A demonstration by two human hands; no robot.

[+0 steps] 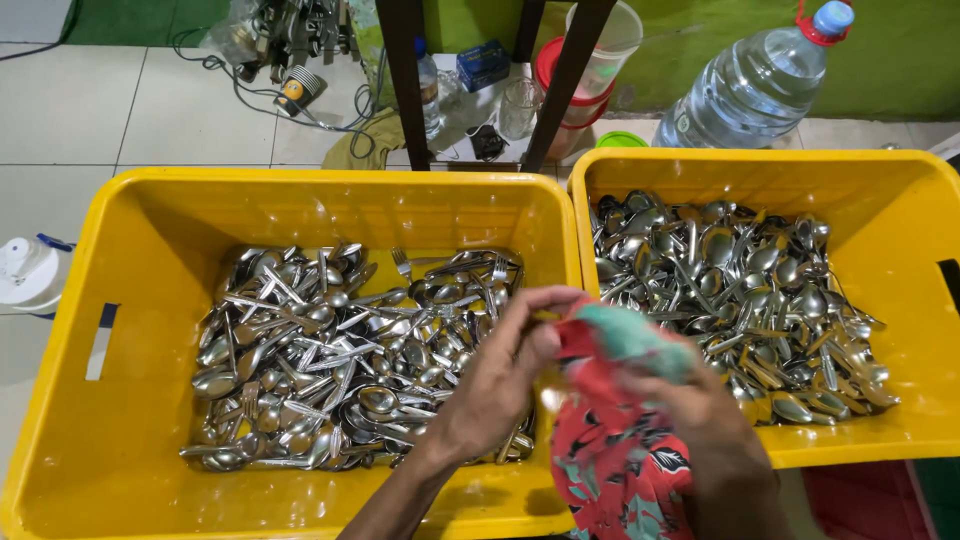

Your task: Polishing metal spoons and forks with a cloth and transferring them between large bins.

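Clearly cloth: a red floral rag with a teal patch, bunched between both hands over the gap where the two tubs meet.
Left hand: grip pinched on the rag's upper edge, fingertips together.
Right hand: grip wrapped in the rag; whether a utensil sits inside it I cannot tell.
Handling: the rag looks soft, light and limp, best held by a gathered fold.
Left yellow tub: heaped spoons and forks, probably stiff, slick, and noisy.
Right yellow tub: more cutlery.
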